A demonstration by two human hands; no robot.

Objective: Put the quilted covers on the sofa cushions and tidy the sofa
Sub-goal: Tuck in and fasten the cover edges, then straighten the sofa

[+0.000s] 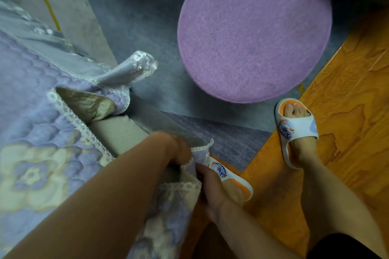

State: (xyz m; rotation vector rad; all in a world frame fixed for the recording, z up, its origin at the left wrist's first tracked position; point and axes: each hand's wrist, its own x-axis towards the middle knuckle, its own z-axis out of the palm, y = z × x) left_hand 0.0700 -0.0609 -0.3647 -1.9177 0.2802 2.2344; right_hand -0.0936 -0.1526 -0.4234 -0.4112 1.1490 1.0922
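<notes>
Only the head view here, so everything's placed off the round purple mat [254, 33] on the floor.

The quilted cover [35, 153] sits well to the left of and below the mat. It's lilac with big cream flowers and a lacy white trim, spread over the grey sofa cushion [120, 132]. One corner is flipped back, so you can see the beige underside, and a silvery frilled piece [136, 67] sticks out toward the mat's lower left edge.

Both hands are below the mat, down at the cushion's front corner. The left hand [179, 149] has its fingers curled over the trimmed edge of the cover, bunching it. The fingertips are buried in the fabric, so I can't tell exactly how tight the grip is. The right hand [210, 185] is just beside it, touching the same hanging flap, with its fingers curled into the lace edge and pinching it.

A blue-grey rug [147, 17] lies under the mat, and orange wood flooring [347, 111] runs to the mat's lower right. There's a foot in a white-and-orange slipper [296, 130] just below the mat's right side. The other slipper [233, 181] peeks out behind the right hand.
</notes>
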